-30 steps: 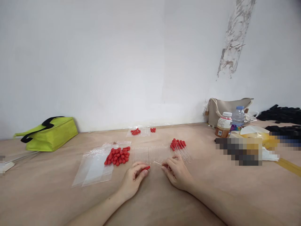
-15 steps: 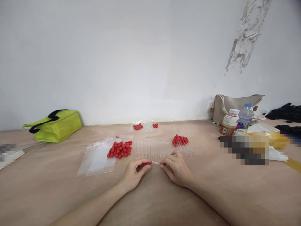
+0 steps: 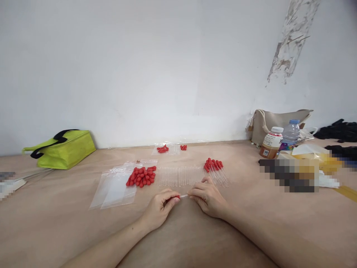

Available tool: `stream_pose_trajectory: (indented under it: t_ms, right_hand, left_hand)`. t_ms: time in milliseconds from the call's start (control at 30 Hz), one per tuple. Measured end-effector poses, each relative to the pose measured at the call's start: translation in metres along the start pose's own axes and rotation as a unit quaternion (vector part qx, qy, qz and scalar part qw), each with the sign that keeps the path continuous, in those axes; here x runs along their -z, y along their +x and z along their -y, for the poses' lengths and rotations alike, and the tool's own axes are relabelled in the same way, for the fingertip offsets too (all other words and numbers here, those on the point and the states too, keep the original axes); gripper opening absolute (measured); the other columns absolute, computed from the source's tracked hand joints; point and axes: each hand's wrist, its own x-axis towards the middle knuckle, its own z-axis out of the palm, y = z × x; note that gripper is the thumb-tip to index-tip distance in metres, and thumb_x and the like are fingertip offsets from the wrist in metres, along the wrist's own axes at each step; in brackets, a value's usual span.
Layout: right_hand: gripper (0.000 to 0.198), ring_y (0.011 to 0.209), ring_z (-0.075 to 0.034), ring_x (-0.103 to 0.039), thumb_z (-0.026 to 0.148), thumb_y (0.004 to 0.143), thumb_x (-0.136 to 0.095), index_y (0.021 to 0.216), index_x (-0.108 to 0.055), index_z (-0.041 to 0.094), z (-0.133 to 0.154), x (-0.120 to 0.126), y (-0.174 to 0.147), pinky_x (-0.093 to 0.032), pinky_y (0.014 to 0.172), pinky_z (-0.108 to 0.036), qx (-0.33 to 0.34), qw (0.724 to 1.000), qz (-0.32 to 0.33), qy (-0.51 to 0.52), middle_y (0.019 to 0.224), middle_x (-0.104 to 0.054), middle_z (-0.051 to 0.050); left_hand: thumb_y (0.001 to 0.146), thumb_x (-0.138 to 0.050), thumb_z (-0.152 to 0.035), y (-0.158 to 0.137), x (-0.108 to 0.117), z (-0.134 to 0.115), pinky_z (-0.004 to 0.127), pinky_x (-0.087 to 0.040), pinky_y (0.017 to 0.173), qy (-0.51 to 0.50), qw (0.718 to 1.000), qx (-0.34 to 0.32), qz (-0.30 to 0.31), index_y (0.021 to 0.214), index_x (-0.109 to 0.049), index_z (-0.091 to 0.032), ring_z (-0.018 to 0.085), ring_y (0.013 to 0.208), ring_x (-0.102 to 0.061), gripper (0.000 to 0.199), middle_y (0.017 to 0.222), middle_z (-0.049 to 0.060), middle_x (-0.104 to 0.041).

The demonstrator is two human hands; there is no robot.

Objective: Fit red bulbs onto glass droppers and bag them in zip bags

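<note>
Close to the table's near middle, my left hand (image 3: 161,206) pinches a red rubber bulb (image 3: 177,197), mostly hidden by its fingers. My right hand (image 3: 208,197) is closed on a clear glass dropper tube (image 3: 183,195), whose left end meets the bulb. Just beyond my hands lies a row of clear tubes (image 3: 178,176). Left of that row is a heap of red bulbs (image 3: 141,176), partly on clear zip bags (image 3: 117,190). Right of the row, several droppers with red bulbs fitted (image 3: 214,164) lie side by side.
By the wall lies a clear bag with red bulbs and tubes (image 3: 167,149). A lime-green bag (image 3: 67,150) stands at the left. A beige bag (image 3: 260,128), a brown drink bottle (image 3: 272,143) and a blue-capped bottle (image 3: 292,132) stand at the right.
My hands have come slightly closer together, with less of the tube showing between them. My left fingers now cover more of the red bulb.
</note>
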Motion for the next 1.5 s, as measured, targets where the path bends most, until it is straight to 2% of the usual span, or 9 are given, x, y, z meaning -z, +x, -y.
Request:
stream_pose_trajectory:
  t_ms: [233, 467, 667, 767, 967, 1167, 1500]
  right_hand:
    - [0.024, 0.069, -0.010, -0.051, 0.010, 0.082, -0.040, 0.088, -0.060, 0.021, -0.004, 0.000, 0.000, -0.020, 0.076, -0.034, 0.019, 1.000, 0.009, -0.012, 0.075, -0.062, -0.001]
    - [0.018, 0.067, -0.011, -0.049, 0.017, 0.084, -0.042, 0.083, -0.059, 0.020, 0.006, 0.001, -0.001, -0.020, 0.068, -0.031, -0.015, 1.000, 0.000, -0.013, 0.072, -0.061, -0.001]
    - [0.019, 0.064, -0.010, -0.048, 0.017, 0.085, -0.039, 0.081, -0.058, 0.018, 0.011, 0.000, 0.001, -0.020, 0.069, -0.031, -0.048, 0.999, 0.003, 0.007, 0.072, -0.061, -0.001]
    - [0.019, 0.065, -0.011, -0.048, 0.017, 0.085, -0.040, 0.082, -0.058, 0.018, 0.011, 0.000, 0.001, -0.020, 0.070, -0.031, -0.056, 0.998, 0.012, 0.013, 0.073, -0.061, -0.001]
    - [0.019, 0.064, -0.011, -0.048, 0.018, 0.085, -0.040, 0.080, -0.058, 0.018, 0.013, 0.002, 0.000, -0.021, 0.070, -0.030, -0.075, 0.997, 0.024, 0.011, 0.072, -0.060, -0.001]
    - [0.020, 0.061, -0.011, -0.046, 0.017, 0.084, -0.038, 0.077, -0.057, 0.018, 0.015, 0.001, -0.002, -0.021, 0.068, -0.030, -0.062, 0.998, 0.025, 0.006, 0.069, -0.059, -0.001]
    - [0.021, 0.060, -0.011, -0.046, 0.017, 0.084, -0.038, 0.071, -0.054, 0.016, 0.019, -0.006, -0.002, -0.021, 0.065, -0.028, -0.075, 0.997, 0.024, 0.015, 0.065, -0.058, -0.001]
  left_hand:
    - [0.088, -0.042, -0.024, -0.002, 0.001, -0.005, 0.023, -0.042, 0.065, 0.022, 0.999, -0.013, 0.033, 0.089, -0.065, -0.018, 0.014, 0.071, -0.054, 0.024, 0.078, 0.003, -0.059]
    - [0.085, -0.047, -0.026, -0.002, -0.002, 0.001, 0.023, -0.043, 0.064, 0.015, 1.000, -0.018, 0.011, 0.097, -0.065, -0.019, 0.014, 0.069, -0.055, 0.023, 0.079, 0.003, -0.061]
    - [0.081, -0.052, -0.025, -0.002, -0.003, 0.004, 0.023, -0.044, 0.063, -0.044, 0.997, 0.047, -0.033, 0.121, -0.044, -0.022, 0.013, 0.066, -0.053, 0.041, 0.072, -0.002, -0.057]
    - [0.080, -0.053, -0.027, -0.001, -0.003, 0.006, 0.025, -0.045, 0.065, -0.063, 0.996, 0.057, -0.034, 0.115, -0.047, -0.020, 0.013, 0.068, -0.055, 0.036, 0.073, -0.002, -0.059]
    - [0.079, -0.055, -0.027, -0.001, -0.004, 0.009, 0.030, -0.047, 0.078, -0.109, 0.991, 0.071, -0.042, 0.107, -0.053, -0.019, 0.017, 0.086, -0.061, 0.029, 0.092, 0.005, -0.065]
    - [0.077, -0.058, -0.028, -0.002, -0.002, 0.007, 0.032, -0.049, 0.076, -0.111, 0.990, 0.088, -0.012, 0.104, -0.059, -0.017, 0.018, 0.081, -0.063, 0.030, 0.088, 0.005, -0.069]
    - [0.072, -0.063, -0.029, -0.003, -0.007, 0.010, 0.031, -0.049, 0.074, -0.190, 0.972, 0.137, 0.020, 0.114, -0.054, -0.014, 0.018, 0.077, -0.064, 0.045, 0.088, 0.007, -0.069]
